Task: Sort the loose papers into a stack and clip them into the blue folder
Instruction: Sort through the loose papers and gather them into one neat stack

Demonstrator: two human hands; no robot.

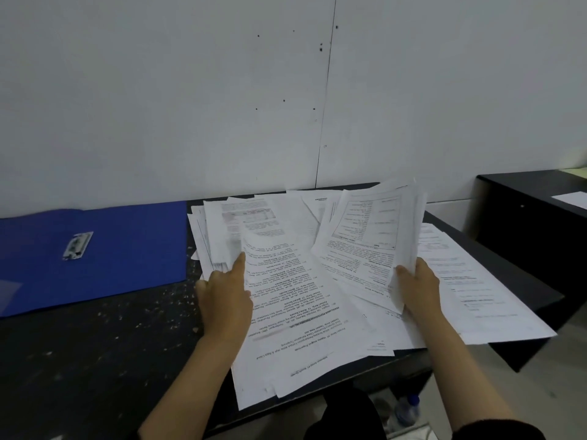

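Scene: a person works at a dark, speckled table (95, 360) set against a white wall (190, 90), with printed sheets spread across its right half.

Loose papers: the loose papers (295, 300) lie fanned and overlapping, edges at several angles; some hang over the near edge of the table.

Right hand: the right hand (417, 287) grips a raised sheaf (365, 236), thumb on the printed face and the other fingers hidden behind, so the sheets stand tilted up off the spread.

Left hand: the left hand (222, 296) rests on the left part of the pile, forefinger stretched toward a curling sheet; the remaining fingers are loosely curled and hold nothing that can be seen.

Blue folder: the blue folder (111, 249) lies flat at the left, just beside the papers and apart from both hands, its metal clip (77, 246) showing on top.

Step in hand: gathering, by the look of it.

Doing it well: sweep the flat sheets inward, join them to the sheaf, then tap the edges square on the table before carrying the stack to the clip.

Risk: overhanging sheets may slide to the floor.
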